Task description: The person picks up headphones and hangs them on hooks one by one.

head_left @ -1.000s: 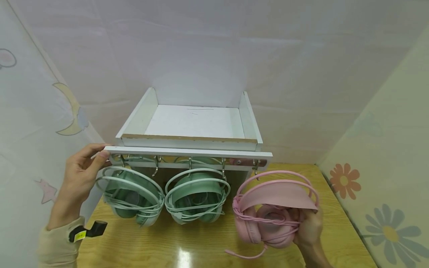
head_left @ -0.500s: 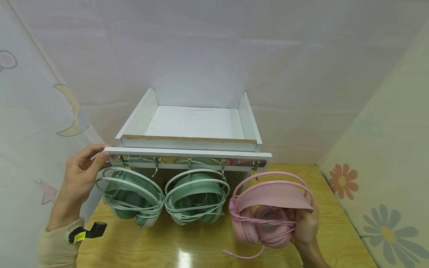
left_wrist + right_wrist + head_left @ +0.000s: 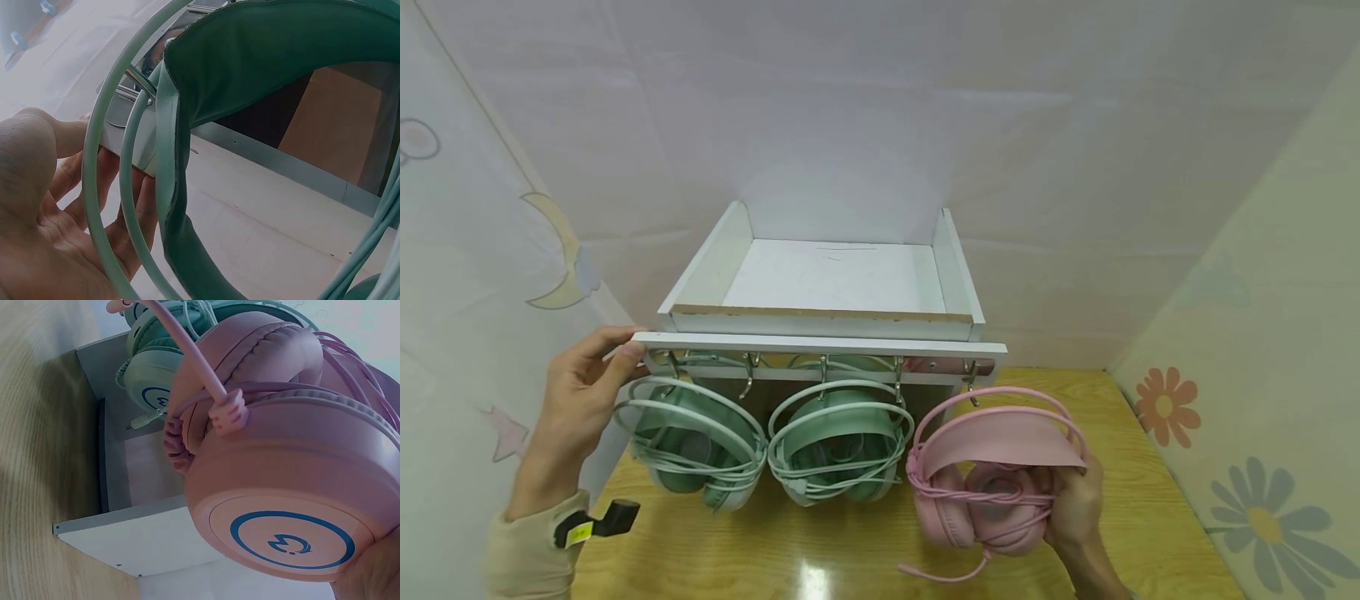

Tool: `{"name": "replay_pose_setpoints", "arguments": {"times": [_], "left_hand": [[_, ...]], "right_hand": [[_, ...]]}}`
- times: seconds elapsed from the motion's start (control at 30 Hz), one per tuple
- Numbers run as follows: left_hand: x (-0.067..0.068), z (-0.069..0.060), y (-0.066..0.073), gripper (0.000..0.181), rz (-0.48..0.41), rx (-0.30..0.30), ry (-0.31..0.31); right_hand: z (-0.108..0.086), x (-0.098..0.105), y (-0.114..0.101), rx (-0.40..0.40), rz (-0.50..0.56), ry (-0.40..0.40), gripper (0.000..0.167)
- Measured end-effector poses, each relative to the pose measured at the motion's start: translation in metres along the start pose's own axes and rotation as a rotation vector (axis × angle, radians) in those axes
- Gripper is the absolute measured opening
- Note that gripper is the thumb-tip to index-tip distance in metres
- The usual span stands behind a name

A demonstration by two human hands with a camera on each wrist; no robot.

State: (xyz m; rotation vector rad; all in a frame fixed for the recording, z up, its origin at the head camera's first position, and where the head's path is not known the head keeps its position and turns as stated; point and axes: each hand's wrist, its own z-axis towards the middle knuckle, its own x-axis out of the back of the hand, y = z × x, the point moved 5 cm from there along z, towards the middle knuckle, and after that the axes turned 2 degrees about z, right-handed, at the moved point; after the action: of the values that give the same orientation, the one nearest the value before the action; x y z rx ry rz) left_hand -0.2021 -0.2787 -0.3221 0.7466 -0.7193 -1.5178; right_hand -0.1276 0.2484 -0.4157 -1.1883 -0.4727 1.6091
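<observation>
My left hand (image 3: pixel 580 383) grips the left end of a white hook rack (image 3: pixel 820 343), thumb in front and fingers behind. Beside that hand a green headset (image 3: pixel 700 442) hangs from a hook, its cable bundled round it. A second green headset (image 3: pixel 842 446) hangs near the rack's middle. At the right end, my right hand (image 3: pixel 1075 504) holds a pink headset (image 3: pixel 1000 437) by its right earcup, with the headband just below and in front of the end hook (image 3: pixel 973 387). Whether band and hook touch cannot be told. The right wrist view shows the pink earcup (image 3: pixel 287 531) close up.
Above the rack is a white open-topped tray (image 3: pixel 842 275) with raised sides. Below lies a wood-grain tabletop (image 3: pixel 760 554). More green cables and bands show behind the hooks. Printed cloth (image 3: pixel 1262 400) stands on both sides and a pale sheet hangs at the back.
My right hand has carried the pink headset a little to the left, and slightly down, near the end hook. My left hand has kept its grip on the rack's end.
</observation>
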Motion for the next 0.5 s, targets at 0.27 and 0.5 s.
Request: {"name": "replay_pose_setpoints", "arguments": {"times": [0.27,0.5], "left_hand": [[0.0008,-0.0007,-0.0005,0.024,0.032,0.008,0.000],[0.0009,-0.0006,-0.0013,0.024,0.030,0.018,-0.001]], "right_hand": [[-0.0004,-0.0026,0.0065,-0.007,-0.052,-0.053,0.045],[-0.0012,-0.0016,0.0111,-0.040,-0.157,-0.013,0.045]]}}
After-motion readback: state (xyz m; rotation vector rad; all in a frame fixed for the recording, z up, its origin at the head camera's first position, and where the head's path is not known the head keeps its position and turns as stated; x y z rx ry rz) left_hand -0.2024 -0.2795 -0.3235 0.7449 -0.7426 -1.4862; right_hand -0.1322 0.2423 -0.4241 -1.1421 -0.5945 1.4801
